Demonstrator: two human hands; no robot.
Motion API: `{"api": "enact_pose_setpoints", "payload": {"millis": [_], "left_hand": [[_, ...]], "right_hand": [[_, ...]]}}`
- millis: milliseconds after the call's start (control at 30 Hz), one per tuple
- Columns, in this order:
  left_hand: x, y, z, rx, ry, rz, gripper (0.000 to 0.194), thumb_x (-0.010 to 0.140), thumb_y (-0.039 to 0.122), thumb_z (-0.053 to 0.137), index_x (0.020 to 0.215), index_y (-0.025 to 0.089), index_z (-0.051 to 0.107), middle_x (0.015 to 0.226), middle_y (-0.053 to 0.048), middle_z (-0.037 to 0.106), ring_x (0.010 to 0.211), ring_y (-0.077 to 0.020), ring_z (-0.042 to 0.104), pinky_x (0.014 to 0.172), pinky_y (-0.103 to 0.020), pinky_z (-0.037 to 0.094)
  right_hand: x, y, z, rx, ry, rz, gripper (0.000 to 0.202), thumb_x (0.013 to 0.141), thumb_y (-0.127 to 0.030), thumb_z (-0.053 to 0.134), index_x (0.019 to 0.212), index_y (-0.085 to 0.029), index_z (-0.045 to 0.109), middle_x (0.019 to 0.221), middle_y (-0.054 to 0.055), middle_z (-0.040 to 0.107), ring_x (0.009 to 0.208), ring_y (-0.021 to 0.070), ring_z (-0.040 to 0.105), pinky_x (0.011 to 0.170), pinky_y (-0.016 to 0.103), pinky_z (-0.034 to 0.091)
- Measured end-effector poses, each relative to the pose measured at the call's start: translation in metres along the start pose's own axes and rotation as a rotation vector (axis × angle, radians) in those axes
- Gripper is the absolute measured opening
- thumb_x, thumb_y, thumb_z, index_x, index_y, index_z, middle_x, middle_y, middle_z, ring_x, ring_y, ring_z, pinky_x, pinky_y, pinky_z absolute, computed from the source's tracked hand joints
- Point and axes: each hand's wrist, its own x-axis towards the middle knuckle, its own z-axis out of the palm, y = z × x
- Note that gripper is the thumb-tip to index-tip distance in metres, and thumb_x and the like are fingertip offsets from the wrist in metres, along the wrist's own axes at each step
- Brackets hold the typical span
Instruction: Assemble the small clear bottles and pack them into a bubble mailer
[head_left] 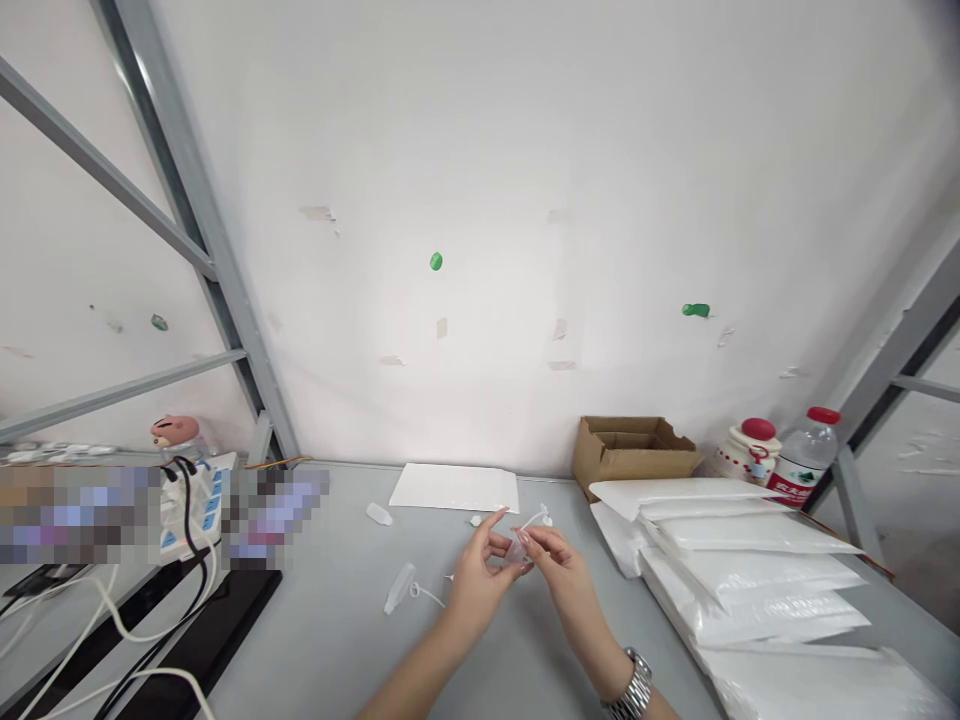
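Observation:
Near the middle of the grey table, my left hand point(482, 568) holds a small translucent plastic piece point(516, 552) between thumb and fingers. My right hand point(559, 560) pinches at the top of the same piece, touching it from the right. A thin white strap with a small end point(541, 517) sticks up just behind my right fingertips. Left of my hands lie a clear tube-like piece point(400, 588) and a small white looped strap point(426, 592). Another translucent piece point(379, 514) lies farther back.
White paper point(454, 488) lies at the table's back. On the right are a cardboard box point(634, 465), stacked white padded mailers point(757, 560), a red-lidded jar point(742, 455) and a bottle point(806, 455). A power strip point(196, 510), cables and a black flat object point(214, 640) are left.

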Motion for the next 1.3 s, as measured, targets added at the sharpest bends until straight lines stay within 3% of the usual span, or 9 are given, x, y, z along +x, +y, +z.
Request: {"api": "enact_pose_setpoints", "payload": {"millis": [267,433,567,733,900,1033,1133,1200,1300], "left_hand": [[0.0,-0.002,-0.001,0.065,0.046,0.022,0.056,0.062,0.022,0.071,0.114,0.02,0.053,0.079,-0.003,0.06,0.084,-0.0186,0.059,0.065,-0.027,0.053],[0.001,0.001,-0.002,0.065,0.077,0.037,0.052,0.064,0.028,0.07,0.112,0.019,0.054,0.085,-0.004,0.06,0.083,-0.0177,0.06,0.067,-0.028,0.052],[0.014,-0.002,-0.018,0.052,0.218,0.126,0.037,0.065,0.036,0.068,0.097,0.019,0.061,0.098,-0.007,0.062,0.091,-0.0185,0.059,0.077,-0.028,0.049],[0.034,0.003,-0.049,-0.076,0.407,0.154,0.038,0.061,0.038,0.072,0.089,0.015,0.059,0.096,-0.009,0.065,0.095,-0.0213,0.06,0.088,-0.036,0.045],[0.04,0.011,-0.063,-0.256,0.454,0.121,0.044,0.056,0.038,0.075,0.089,0.014,0.058,0.096,-0.008,0.064,0.09,-0.0194,0.062,0.087,-0.039,0.048],[0.04,0.011,-0.063,-0.272,0.477,0.131,0.04,0.057,0.035,0.075,0.087,0.015,0.058,0.092,-0.006,0.064,0.087,-0.0183,0.062,0.084,-0.038,0.05],[0.039,0.01,-0.06,-0.259,0.453,0.127,0.038,0.063,0.033,0.072,0.094,0.017,0.057,0.092,-0.006,0.063,0.089,-0.0179,0.062,0.082,-0.035,0.052],[0.037,0.011,-0.058,-0.238,0.431,0.12,0.042,0.066,0.033,0.07,0.101,0.018,0.055,0.09,-0.005,0.062,0.086,-0.0171,0.063,0.08,-0.035,0.053],[0.036,0.012,-0.055,-0.214,0.395,0.105,0.047,0.066,0.035,0.069,0.106,0.019,0.051,0.085,-0.003,0.06,0.081,-0.0166,0.063,0.075,-0.035,0.054]], "right_hand": [[-0.007,0.002,0.004,-0.095,0.025,-0.126,0.026,0.073,-0.045,0.062,0.076,-0.02,0.068,0.082,0.006,0.061,0.081,0.0216,0.059,0.074,0.033,0.05],[-0.009,0.001,0.006,-0.116,0.007,-0.119,0.027,0.077,-0.044,0.058,0.09,-0.022,0.066,0.091,0.006,0.061,0.084,0.0201,0.058,0.077,0.032,0.05],[-0.007,0.004,0.004,-0.119,0.035,-0.127,0.03,0.081,-0.044,0.052,0.097,-0.022,0.065,0.094,0.007,0.061,0.085,0.0199,0.059,0.076,0.032,0.05],[-0.007,0.011,0.005,-0.224,-0.015,-0.134,0.026,0.081,-0.041,0.051,0.088,-0.023,0.068,0.084,0.005,0.061,0.074,0.0183,0.059,0.07,0.031,0.05],[-0.013,0.018,0.019,-0.398,-0.197,-0.205,0.018,0.081,-0.027,0.051,0.088,-0.023,0.068,0.083,0.005,0.06,0.077,0.0196,0.059,0.075,0.033,0.048],[-0.016,0.022,0.046,-0.577,-0.307,-0.303,0.025,0.074,-0.017,0.061,0.098,-0.023,0.064,0.09,0.007,0.061,0.084,0.0236,0.057,0.078,0.037,0.047],[-0.014,0.028,0.062,-0.724,-0.35,-0.361,0.022,0.071,-0.009,0.063,0.091,-0.019,0.065,0.09,0.009,0.061,0.084,0.0257,0.057,0.076,0.037,0.047],[-0.011,0.032,0.065,-0.783,-0.359,-0.377,0.017,0.073,-0.005,0.058,0.082,-0.017,0.064,0.087,0.009,0.061,0.081,0.025,0.057,0.073,0.036,0.048],[-0.008,0.037,0.053,-0.743,-0.337,-0.384,0.014,0.076,-0.007,0.053,0.078,-0.018,0.062,0.084,0.008,0.062,0.079,0.0236,0.058,0.072,0.035,0.047]]}}
